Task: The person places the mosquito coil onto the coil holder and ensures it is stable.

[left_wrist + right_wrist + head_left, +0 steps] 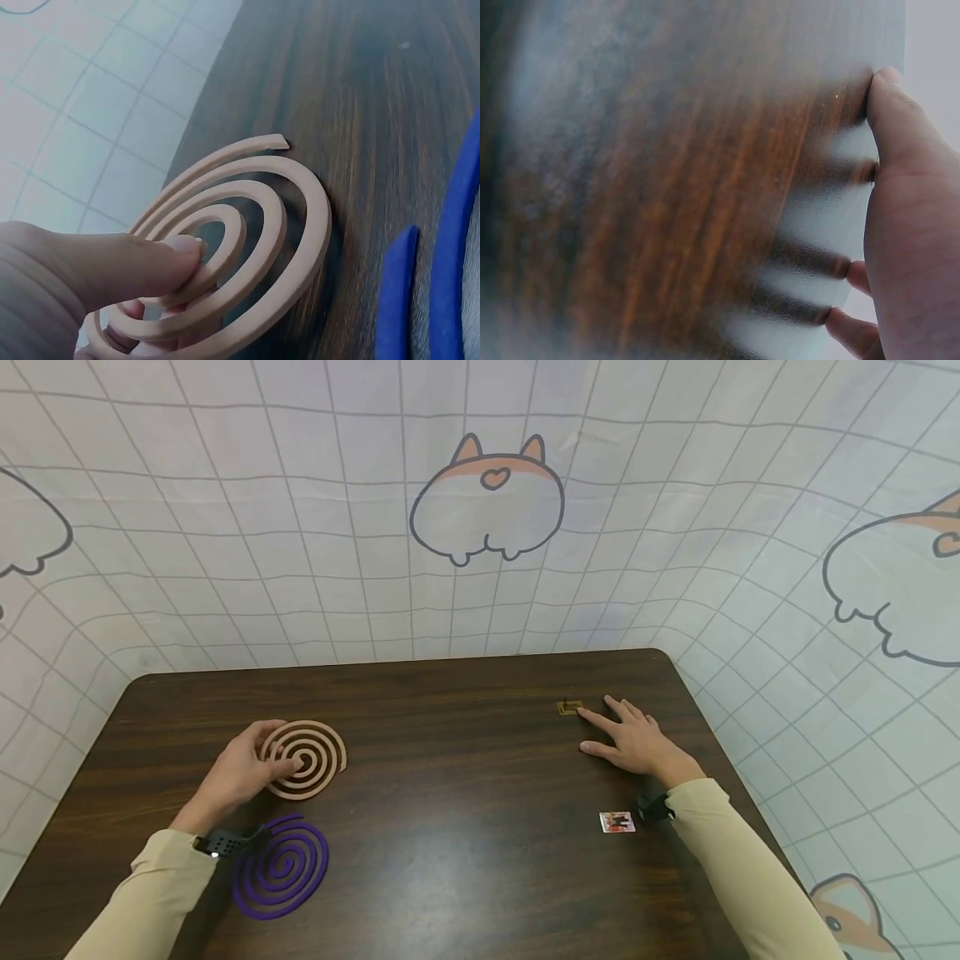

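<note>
A tan spiral mosquito coil (303, 723) is in my left hand (242, 768) at the left of the table. In the left wrist view the thumb (127, 266) presses on the rings of the coil (319, 225) near its centre, with fingers underneath, and the coil is tilted. Toward the near side lies a purple spiral coil (285, 864), partly behind the left wrist. My right hand (633, 742) rests on the table with fingers spread. Its index fingertip is right at a small flat brass-coloured metal piece (567, 707) with a raised bit.
A small picture card (617, 822) lies near the right wrist's dark strap (655, 807). The brown wooden table (450, 760) meets a white gridded curtain (375, 527) with cartoon prints at its back and sides.
</note>
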Demonstrator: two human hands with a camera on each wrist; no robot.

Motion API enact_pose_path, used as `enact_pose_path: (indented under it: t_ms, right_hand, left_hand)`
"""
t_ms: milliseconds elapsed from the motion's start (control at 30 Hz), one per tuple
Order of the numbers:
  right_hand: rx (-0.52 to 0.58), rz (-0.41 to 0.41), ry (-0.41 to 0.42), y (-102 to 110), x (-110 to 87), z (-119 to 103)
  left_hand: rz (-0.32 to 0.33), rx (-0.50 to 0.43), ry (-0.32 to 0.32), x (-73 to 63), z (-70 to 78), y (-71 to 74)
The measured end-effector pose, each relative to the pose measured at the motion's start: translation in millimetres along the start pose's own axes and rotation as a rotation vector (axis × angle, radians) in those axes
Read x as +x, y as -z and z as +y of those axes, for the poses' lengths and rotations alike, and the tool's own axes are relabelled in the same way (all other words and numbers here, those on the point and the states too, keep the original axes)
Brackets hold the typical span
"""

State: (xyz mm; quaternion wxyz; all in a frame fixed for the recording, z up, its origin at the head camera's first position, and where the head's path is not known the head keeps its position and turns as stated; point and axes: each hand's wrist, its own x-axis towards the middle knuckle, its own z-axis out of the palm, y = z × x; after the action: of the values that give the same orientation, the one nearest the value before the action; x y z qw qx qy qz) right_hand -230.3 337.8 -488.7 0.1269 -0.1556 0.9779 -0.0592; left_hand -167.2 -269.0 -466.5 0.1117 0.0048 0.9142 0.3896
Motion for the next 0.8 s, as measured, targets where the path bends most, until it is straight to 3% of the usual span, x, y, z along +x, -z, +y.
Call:
enact_pose_path:
  t_ms: [467, 800]
  right_hand:
    - [-0.005, 0.005, 0.003, -0.4, 1.9, 2.0]
    - [0.004, -0.002, 0.0, -1.9, 1.4, 1.3]
  left_hand:
    - [-0.005, -0.302, 0.037, 2.7, 0.0, -3.9]
    - [-0.017, -0.38, 0.089, 4.3, -1.1, -4.9]
